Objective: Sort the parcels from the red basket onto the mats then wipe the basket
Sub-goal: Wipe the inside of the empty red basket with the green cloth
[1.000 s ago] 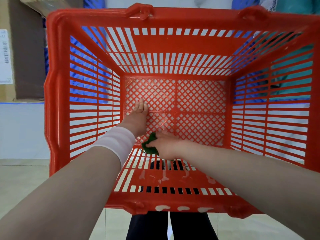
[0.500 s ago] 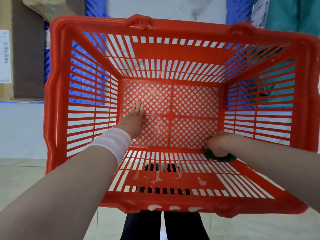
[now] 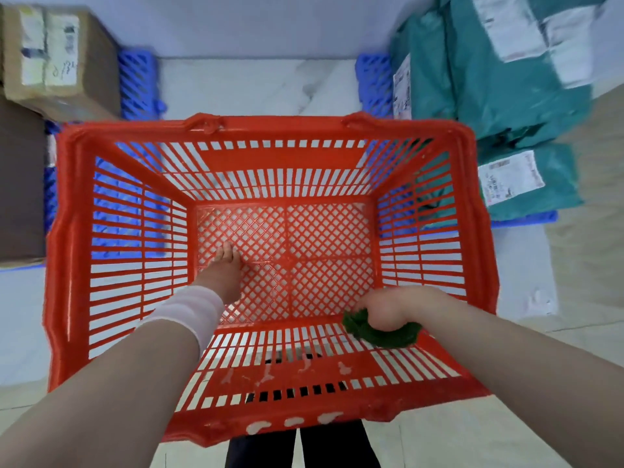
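The red basket (image 3: 263, 130) fills the middle of the view and holds no parcels. My left hand (image 3: 224, 273) lies flat with straight fingers on the lattice bottom at its left side; a pale pink band wraps the wrist. My right hand (image 3: 388, 307) grips a green cloth (image 3: 381, 332) against the near wall's inner face, at the near right corner. Teal parcels (image 3: 499, 86) with white labels lie on a blue mat (image 3: 374, 79) at the back right. Cardboard boxes (image 3: 54, 59) stand on another blue mat (image 3: 138, 82) at the back left.
Pale marble floor runs between the two mats behind the basket. My dark trouser legs (image 3: 304, 447) show below the basket's near rim. White smears mark the near wall and rim of the basket.
My right hand swept the cloth from the near wall's middle to the near right corner. The view pulled back and now shows both mats. My left hand stayed put.
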